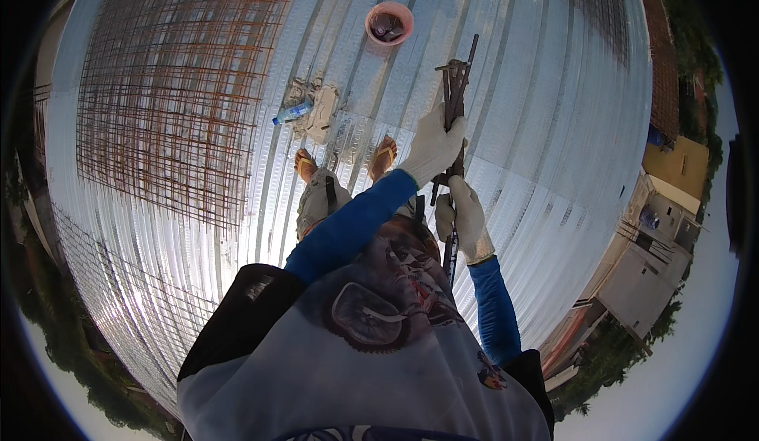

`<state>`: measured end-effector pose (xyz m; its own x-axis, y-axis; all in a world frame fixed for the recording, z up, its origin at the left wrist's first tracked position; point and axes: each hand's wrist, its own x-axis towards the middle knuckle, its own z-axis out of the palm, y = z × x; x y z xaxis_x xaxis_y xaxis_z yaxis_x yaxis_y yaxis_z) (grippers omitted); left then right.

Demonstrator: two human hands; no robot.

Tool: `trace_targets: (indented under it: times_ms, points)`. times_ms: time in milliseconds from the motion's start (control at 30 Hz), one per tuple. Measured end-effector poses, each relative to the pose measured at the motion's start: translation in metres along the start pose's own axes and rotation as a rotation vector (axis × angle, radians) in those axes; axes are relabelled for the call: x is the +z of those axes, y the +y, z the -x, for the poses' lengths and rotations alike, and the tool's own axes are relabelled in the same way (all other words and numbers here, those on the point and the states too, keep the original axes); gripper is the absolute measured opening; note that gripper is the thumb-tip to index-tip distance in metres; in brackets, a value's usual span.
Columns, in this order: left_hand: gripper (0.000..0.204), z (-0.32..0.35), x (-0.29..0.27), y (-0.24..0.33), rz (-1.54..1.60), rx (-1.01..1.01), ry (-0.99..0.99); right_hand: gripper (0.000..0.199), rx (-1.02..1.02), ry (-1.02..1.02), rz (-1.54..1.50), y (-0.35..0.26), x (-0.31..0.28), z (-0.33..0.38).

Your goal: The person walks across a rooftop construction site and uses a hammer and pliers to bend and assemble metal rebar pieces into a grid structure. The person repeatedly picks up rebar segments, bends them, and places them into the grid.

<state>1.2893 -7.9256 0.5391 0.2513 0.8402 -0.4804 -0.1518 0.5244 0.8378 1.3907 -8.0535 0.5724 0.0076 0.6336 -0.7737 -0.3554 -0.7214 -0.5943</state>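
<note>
Pink bucket (pixel 389 7), dark contents (pixel 387 26); left hand (pixel 432 147) grips rods (pixel 453 93)

White gloves (pixel 432 144), dark brown bars (pixel 454 97)

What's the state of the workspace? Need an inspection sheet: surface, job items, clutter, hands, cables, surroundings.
Surface: ribbed metal sheets, bright glare at lower left.
Job items: bundle of dark bars, held in front of the body.
Clutter: bottle lying on its side by grey rubble; pink bucket with dark contents; rusty bar grid at left.
Hands: both gloved; left hand closed around the bundle, right hand at its lower end, grip partly hidden.
Cables: nothing seen.
Surroundings: buildings at right, trees beyond the edges.
</note>
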Motion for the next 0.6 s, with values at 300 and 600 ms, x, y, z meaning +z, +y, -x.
trace_targets:
  times_ms: [300, 600]
  points:
    - [0.042, -0.018, -0.049, -0.01, -0.087, -0.186, 0.061, 0.052, 0.196, -0.272, -0.167, 0.021, -0.016, -0.056]
    - [0.037, -0.03, -0.059, -0.046, -0.013, -0.274, 0.251, 0.057, 0.352, -0.336, -0.349, 0.059, -0.036, -0.102]
